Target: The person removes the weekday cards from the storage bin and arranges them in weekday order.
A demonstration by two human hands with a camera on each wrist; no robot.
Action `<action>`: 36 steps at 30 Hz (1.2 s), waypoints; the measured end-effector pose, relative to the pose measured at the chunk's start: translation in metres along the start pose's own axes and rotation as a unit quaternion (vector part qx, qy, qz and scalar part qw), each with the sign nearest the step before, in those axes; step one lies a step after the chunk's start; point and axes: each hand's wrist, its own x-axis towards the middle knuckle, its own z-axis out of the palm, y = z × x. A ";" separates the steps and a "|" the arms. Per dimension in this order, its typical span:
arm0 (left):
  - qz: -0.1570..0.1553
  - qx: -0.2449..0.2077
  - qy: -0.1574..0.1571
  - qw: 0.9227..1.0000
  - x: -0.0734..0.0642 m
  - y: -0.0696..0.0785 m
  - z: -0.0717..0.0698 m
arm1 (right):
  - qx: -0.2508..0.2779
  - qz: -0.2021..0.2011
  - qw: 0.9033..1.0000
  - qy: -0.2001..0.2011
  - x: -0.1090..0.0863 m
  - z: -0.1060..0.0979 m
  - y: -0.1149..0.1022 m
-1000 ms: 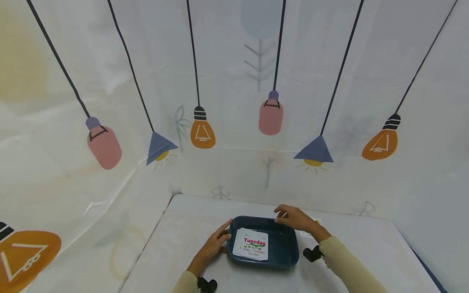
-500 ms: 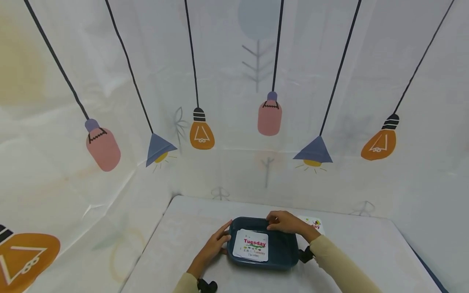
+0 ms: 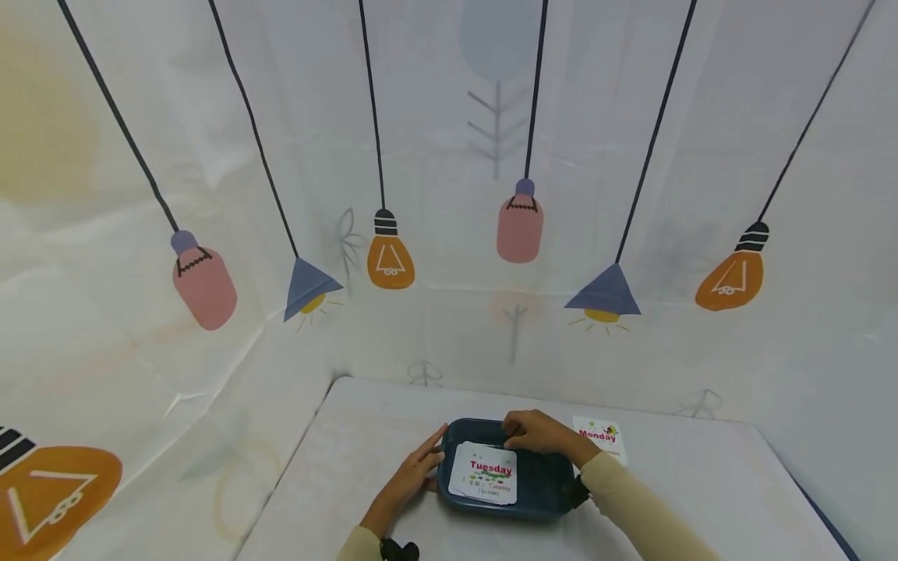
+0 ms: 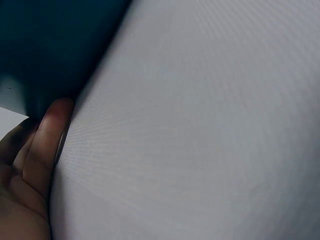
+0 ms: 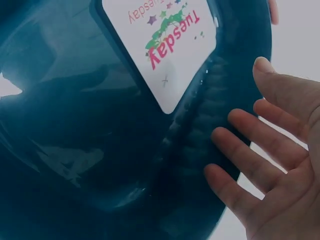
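A dark blue-green plastic tray (image 3: 543,487) lies on the white table, and fills much of the right wrist view. Inside it, on the left, is a stack of white cards whose top card (image 3: 484,473) reads "Tuesday". My left hand (image 3: 412,473) rests against the tray's left side with its fingers straight along the rim; the left wrist view shows fingertips (image 4: 50,125) touching the tray wall. Over the tray's far edge hovers my right hand (image 3: 536,433), fingers loosely bent and spread, nothing between them. A "Monday" card (image 3: 601,436) lies beyond the tray to the right, partly covered by my right forearm.
A white wall sheet (image 3: 449,327) printed with hanging lamps rises behind the table and along the left. The white table top (image 3: 701,499) extends to the right of the tray. Black wrist straps (image 3: 400,551) are worn on both wrists.
My right hand has moved left, from the tray's far right corner to over its far middle, which uncovers more of the "Monday" card. The left hand and tray have stayed in place.
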 end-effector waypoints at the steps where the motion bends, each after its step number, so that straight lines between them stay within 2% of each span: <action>1: 0.001 -0.003 -0.001 1.000 0.000 0.000 0.000 | -0.003 -0.002 1.000 0.000 0.001 0.000 -0.001; 7: 0.010 -0.012 -0.002 1.000 0.002 -0.002 -0.001 | -0.018 -0.016 1.000 -0.008 0.004 0.001 -0.007; 12: 0.012 -0.014 -0.001 1.000 0.001 0.000 -0.001 | -0.029 -0.001 0.999 -0.020 0.006 0.008 -0.009; 20: 0.019 -0.001 0.000 1.000 0.001 0.001 0.000 | -0.100 0.018 0.994 -0.034 0.005 0.023 -0.003; 27: 0.021 0.011 0.009 1.000 0.000 -0.001 0.001 | -0.140 0.013 0.989 -0.037 0.007 0.032 -0.001; 36: 0.014 -0.002 0.015 1.000 0.000 -0.001 0.003 | -0.170 0.043 0.984 -0.033 0.012 0.041 -0.008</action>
